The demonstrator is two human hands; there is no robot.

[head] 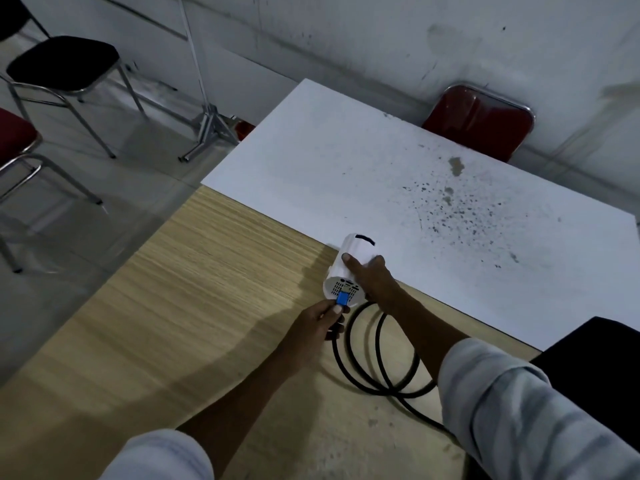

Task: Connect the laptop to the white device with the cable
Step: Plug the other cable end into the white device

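The white device [351, 258], a cylinder lying on its side, rests where the wooden table meets the white one. My right hand [374, 277] grips its body from the right. My left hand [320, 325] pinches the cable's blue plug [343, 299] and holds it against the ports on the device's vented end. The black cable [377, 362] loops on the wood behind my hands and runs off to the lower right under my right sleeve. A dark object [595, 362] at the right edge may be the laptop; I cannot tell.
The wooden table [194, 306] adjoins a stained white table [381, 161]. A red chair [481, 123] stands behind the white table. To the left stand a black chair [65, 60], a red chair [14, 133] and a metal stand [207, 123].
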